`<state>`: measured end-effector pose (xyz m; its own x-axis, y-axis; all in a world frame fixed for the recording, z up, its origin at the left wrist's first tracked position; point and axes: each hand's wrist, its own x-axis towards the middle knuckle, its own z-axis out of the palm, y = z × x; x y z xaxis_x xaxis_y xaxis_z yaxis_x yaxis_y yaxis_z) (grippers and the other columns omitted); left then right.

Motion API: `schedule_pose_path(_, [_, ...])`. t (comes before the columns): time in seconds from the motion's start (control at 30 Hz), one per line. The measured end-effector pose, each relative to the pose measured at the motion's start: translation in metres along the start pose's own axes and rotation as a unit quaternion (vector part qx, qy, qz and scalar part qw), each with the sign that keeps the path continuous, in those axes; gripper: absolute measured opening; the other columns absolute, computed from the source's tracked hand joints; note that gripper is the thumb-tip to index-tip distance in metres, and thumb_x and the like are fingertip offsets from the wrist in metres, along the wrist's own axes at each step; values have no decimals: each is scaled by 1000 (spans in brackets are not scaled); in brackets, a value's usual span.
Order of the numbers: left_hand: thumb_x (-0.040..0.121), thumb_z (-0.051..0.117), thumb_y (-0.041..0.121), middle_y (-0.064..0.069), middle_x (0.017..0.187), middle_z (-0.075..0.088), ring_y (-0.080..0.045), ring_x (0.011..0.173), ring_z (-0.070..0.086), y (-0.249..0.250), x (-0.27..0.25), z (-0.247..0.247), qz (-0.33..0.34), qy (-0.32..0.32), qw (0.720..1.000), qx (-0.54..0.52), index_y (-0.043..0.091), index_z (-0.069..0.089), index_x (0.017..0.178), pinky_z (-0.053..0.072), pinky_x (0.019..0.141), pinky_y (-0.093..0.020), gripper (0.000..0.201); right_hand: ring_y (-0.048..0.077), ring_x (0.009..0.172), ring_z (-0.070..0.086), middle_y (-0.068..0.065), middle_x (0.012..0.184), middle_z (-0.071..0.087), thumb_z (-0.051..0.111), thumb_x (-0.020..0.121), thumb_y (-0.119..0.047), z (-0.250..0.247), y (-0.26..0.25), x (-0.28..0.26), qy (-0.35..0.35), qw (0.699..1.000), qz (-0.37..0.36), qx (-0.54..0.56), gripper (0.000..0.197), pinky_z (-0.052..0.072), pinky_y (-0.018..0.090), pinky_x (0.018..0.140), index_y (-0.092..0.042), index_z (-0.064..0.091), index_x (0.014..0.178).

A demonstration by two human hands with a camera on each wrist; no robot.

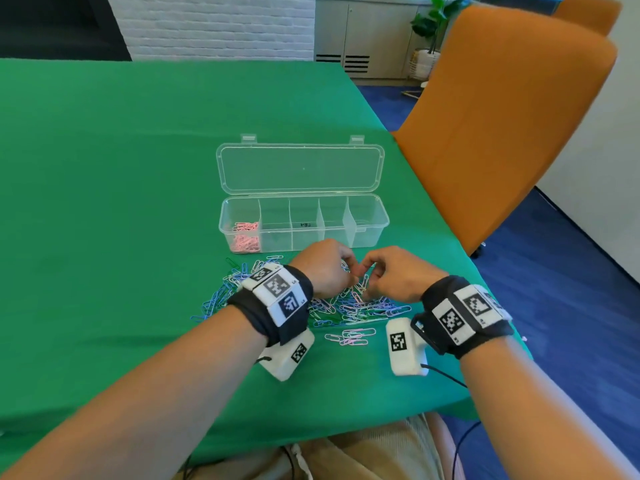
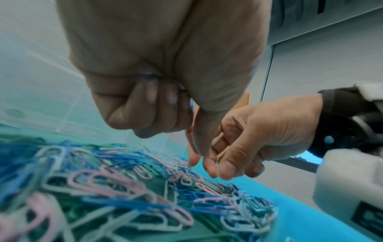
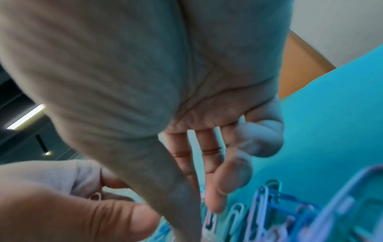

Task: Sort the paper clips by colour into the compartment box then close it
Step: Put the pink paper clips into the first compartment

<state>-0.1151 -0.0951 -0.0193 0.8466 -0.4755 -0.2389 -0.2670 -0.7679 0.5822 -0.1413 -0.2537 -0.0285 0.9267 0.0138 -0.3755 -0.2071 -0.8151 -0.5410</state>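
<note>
Overhead, the head view shows a clear compartment box (image 1: 303,221) on the green tabletop (image 1: 121,174), its lid (image 1: 300,169) folded back flat on the far side. Pink clips (image 1: 245,237) fill the leftmost compartment; the other compartments look bare of clips. A mixed pile of paper clips (image 1: 349,306), blue, pink, white and green, lies just in front of the box. A small separate cluster (image 1: 351,336) lies nearer the person. Both hands meet over the pile: the left hand (image 1: 323,268) has its fingers curled under, and the right hand (image 1: 394,275) has its fingers bent down toward the clips. An orange chair (image 1: 502,126) stands at the right edge of the tabletop.

Left wrist view: the left hand (image 2: 165,78) is curled into a loose fist with a blue clip edge showing between the folded fingers and palm. The right hand (image 2: 259,135) reaches in with thumb and fingertips close together just above the pile (image 2: 124,188); whether they pinch a clip cannot be told.

Right wrist view: the right hand (image 3: 186,114) shows its fingers (image 3: 213,163) extended downward and slightly spread, tips near the blue and white clips (image 3: 269,206). The left hand (image 3: 72,204) sits beside it, with a pink clip (image 3: 96,196) showing at its curled fingers.
</note>
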Motion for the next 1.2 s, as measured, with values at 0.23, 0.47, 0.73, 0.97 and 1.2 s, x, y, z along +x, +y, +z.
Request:
schedule_pose_path(0.23, [83, 78, 25, 2, 119, 61, -16, 94, 54, -13, 5, 4, -25, -21, 998, 61, 25, 68, 98, 40, 80, -27, 18, 11, 77, 65, -5, 72, 71, 76, 82, -11, -7, 3, 0, 35, 999, 22, 5, 15, 53, 30, 80, -17, 73, 69])
schedule_pose_path(0.47, [85, 75, 23, 10, 84, 60, -13, 77, 58, -12, 2, 0, 4, -14, 997, 71, 25, 76, 88, 44, 69, -26, 4, 18, 77, 67, 3, 75, 73, 84, 75, -27, 3, -2, 2, 43, 998, 37, -23, 17, 55, 31, 77, -12, 76, 71])
schedule_pose_path(0.73, [81, 78, 28, 10, 89, 69, -14, 81, 61, 2, 4, 15, 15, -20, 993, 119, 28, 76, 91, 41, 68, -25, 11, 22, 75, 66, 5, 77, 72, 79, 76, -18, 4, -4, -4, 19, 997, 29, -73, 7, 52, 29, 69, -13, 75, 74])
schedule_pose_path(0.97, [85, 72, 25, 12, 78, 61, -15, 77, 57, 0, -2, 8, 26, -10, 983, 183, 26, 74, 89, 40, 66, -28, 5, 23, 76, 66, 6, 77, 71, 77, 78, -18, 8, -7, -4, 9, 998, 22, -64, 10, 54, 28, 71, -12, 73, 71])
schedule_pose_path(1.2, [85, 69, 20, 9, 84, 70, -15, 75, 61, -11, -8, 0, 23, -27, 980, 198, 22, 75, 87, 42, 63, -27, 7, 17, 72, 65, 5, 77, 73, 78, 79, -16, -1, -5, -4, 24, 1000, 15, 4, 10, 55, 31, 75, -7, 74, 75])
